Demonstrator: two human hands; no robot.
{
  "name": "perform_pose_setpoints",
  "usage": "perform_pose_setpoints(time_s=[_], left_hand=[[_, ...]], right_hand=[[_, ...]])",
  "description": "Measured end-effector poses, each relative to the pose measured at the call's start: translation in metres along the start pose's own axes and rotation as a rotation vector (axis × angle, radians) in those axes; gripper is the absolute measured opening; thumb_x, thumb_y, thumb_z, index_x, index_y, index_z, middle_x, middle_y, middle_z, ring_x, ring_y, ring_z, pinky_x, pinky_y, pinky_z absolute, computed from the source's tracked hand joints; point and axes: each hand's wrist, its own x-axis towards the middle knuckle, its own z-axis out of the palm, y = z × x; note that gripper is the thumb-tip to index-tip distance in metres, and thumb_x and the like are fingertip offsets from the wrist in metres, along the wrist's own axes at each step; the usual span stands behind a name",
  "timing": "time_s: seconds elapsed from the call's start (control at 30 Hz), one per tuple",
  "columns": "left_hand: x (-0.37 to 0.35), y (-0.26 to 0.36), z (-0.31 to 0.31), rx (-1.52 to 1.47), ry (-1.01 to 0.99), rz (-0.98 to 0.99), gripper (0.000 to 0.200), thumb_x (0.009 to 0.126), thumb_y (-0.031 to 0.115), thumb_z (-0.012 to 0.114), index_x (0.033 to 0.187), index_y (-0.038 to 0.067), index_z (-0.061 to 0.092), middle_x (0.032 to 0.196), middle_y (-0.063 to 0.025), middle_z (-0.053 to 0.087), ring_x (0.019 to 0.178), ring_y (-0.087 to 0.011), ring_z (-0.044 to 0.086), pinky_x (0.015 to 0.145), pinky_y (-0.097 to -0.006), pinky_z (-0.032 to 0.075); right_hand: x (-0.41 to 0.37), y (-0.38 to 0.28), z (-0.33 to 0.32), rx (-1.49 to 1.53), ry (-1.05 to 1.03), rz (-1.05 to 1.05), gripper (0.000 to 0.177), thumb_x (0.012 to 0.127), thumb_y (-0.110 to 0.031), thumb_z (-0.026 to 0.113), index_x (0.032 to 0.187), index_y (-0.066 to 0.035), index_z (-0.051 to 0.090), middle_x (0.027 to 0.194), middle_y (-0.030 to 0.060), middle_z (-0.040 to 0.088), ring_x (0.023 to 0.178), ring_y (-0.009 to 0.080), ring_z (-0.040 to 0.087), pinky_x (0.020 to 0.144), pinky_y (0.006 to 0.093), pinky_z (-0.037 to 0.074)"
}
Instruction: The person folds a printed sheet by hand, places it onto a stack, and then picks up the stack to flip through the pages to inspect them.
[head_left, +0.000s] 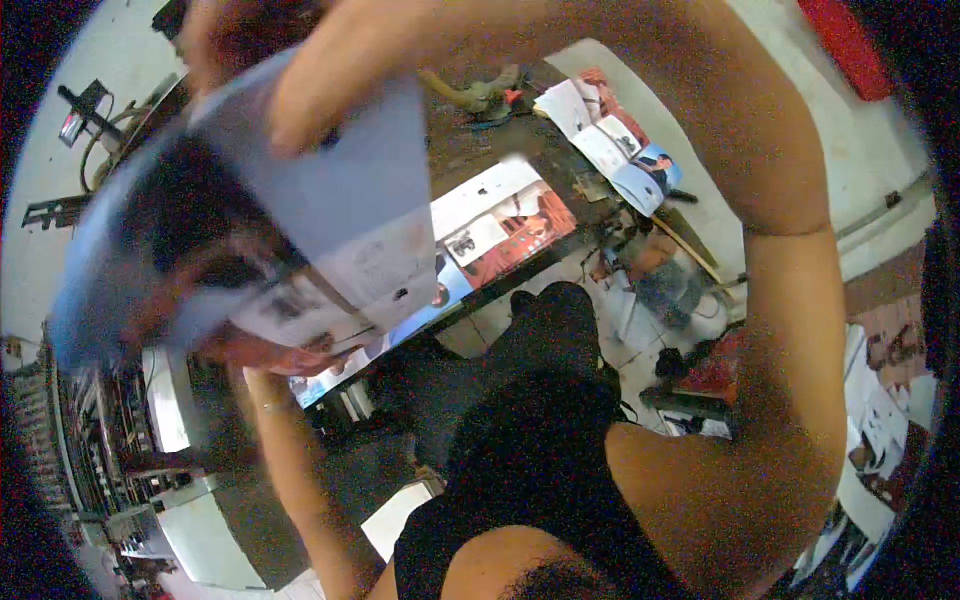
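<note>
A large printed sheet (365, 190), blurred by motion, is raised and curved over the left of the view. My right hand (305, 95) reaches round from the right and grips it near the top, thumb over the front and blurred fingers beyond. From below, my left forearm rises to the sheet's lower edge, where the sheet hides my left hand. Under and beside the raised sheet, another long printed sheet (510, 235) with pictures lies along the dark table (455, 150).
A folded printed booklet (620, 145) rests at the table's far right. Hoses or tools (485, 95) lie at the back. Clutter and a clear plastic bag (680, 295) are on the right, a red object (850, 50) at upper right, and stacked papers (865, 480) at lower right.
</note>
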Motion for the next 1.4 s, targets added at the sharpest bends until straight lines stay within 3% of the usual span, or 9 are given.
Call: perform_pose_setpoints(time_s=[0.13,0.2,0.4,0.73,0.87,0.93,1.0,1.23,1.4], left_hand=[[-0.052,-0.051,-0.006,-0.339,0.096,-0.487,0.057,0.08,0.046,0.069,0.128,0.015,0.061,0.149,-0.0159,0.055,0.138,-0.0356,0.051,0.123,-0.0568,0.031],[-0.081,-0.061,-0.01,-0.493,0.156,-0.622,0.06,0.083,0.049,0.067,0.13,0.014,0.059,0.148,-0.017,0.056,0.138,-0.0363,0.052,0.122,-0.0564,0.032],[-0.13,-0.081,-0.003,-0.78,0.265,-0.805,0.068,0.09,0.056,0.06,0.139,0.01,0.055,0.147,-0.0201,0.057,0.137,-0.0384,0.054,0.12,-0.055,0.036],[-0.188,-0.081,0.026,-1.058,0.21,-0.969,0.111,0.091,0.086,0.044,0.163,0.002,0.028,0.161,-0.0232,0.043,0.147,-0.0423,0.043,0.119,-0.0571,0.04],[-0.21,-0.092,0.007,-1.02,-0.465,-0.909,0.131,0.08,0.099,0.038,0.164,0.001,0.022,0.166,-0.0214,0.034,0.15,-0.0418,0.039,0.116,-0.0617,0.041],[-0.17,-0.05,0.011,-0.281,-0.195,-0.954,0.134,0.078,0.102,0.032,0.165,0.002,0.023,0.167,-0.0214,0.032,0.152,-0.0366,0.036,0.124,-0.0553,0.029],[-0.112,-0.038,-0.013,-0.052,-0.223,-0.465,0.131,0.08,0.101,0.028,0.166,0.003,0.022,0.172,-0.0173,0.025,0.156,-0.0348,0.03,0.127,-0.0521,0.02],[0.044,0.147,0.086,0.188,-0.281,-0.169,0.151,0.059,0.066,0.092,0.169,0.008,0.006,0.147,-0.0295,0.055,0.131,-0.0384,0.058,0.11,-0.0485,0.045],[0.037,0.153,0.121,0.036,-0.338,-0.318,0.113,0.081,0.008,0.082,0.168,0.003,0.008,0.111,-0.0242,0.072,0.088,-0.0233,0.073,0.076,-0.0332,0.057]], right_hand=[[-0.027,0.097,0.058,0.23,0.577,-0.032,0.032,0.082,-0.012,0.081,0.106,0.009,0.075,0.083,0.013,0.074,0.07,0.0145,0.07,0.062,0.0256,0.055],[-0.052,0.131,0.099,0.535,0.672,0.284,0.053,0.081,-0.018,0.085,0.126,0.001,0.066,0.102,0.0114,0.075,0.096,0.0231,0.074,0.088,0.0361,0.057],[-0.084,0.23,0.248,0.986,1.07,0.542,0.034,0.08,-0.004,0.08,0.112,0.005,0.074,0.098,0.0108,0.077,0.087,0.0197,0.073,0.083,0.0352,0.057],[-0.113,0.219,0.227,0.664,0.746,0.665,0.028,0.082,-0.003,0.079,0.109,0.003,0.073,0.091,0.007,0.076,0.077,0.0134,0.072,0.073,0.0278,0.058],[-0.099,0.161,0.125,0.377,0.582,0.399,0.036,0.077,-0.019,0.086,0.107,-0.001,0.076,0.093,0.0057,0.077,0.084,0.0149,0.073,0.076,0.0306,0.058],[-0.087,0.126,0.066,0.395,0.326,0.38,0.033,0.079,-0.013,0.086,0.108,0.0,0.074,0.102,0.0046,0.072,0.093,0.0133,0.069,0.08,0.0301,0.054],[-0.058,0.108,0.03,0.357,0.087,0.174,0.03,0.081,-0.015,0.084,0.104,0.002,0.075,0.091,0.0073,0.072,0.081,0.0133,0.067,0.07,0.0294,0.052],[0.012,0.033,-0.006,-0.391,-0.404,0.046,0.027,0.076,-0.014,0.08,0.096,0.004,0.074,0.079,0.014,0.071,0.068,0.0209,0.063,0.063,0.0374,0.05],[0.004,0.025,0.013,-0.495,-0.313,0.189,0.031,0.075,-0.015,0.079,0.099,0.004,0.074,0.084,0.0161,0.071,0.073,0.0247,0.064,0.068,0.0399,0.051]])
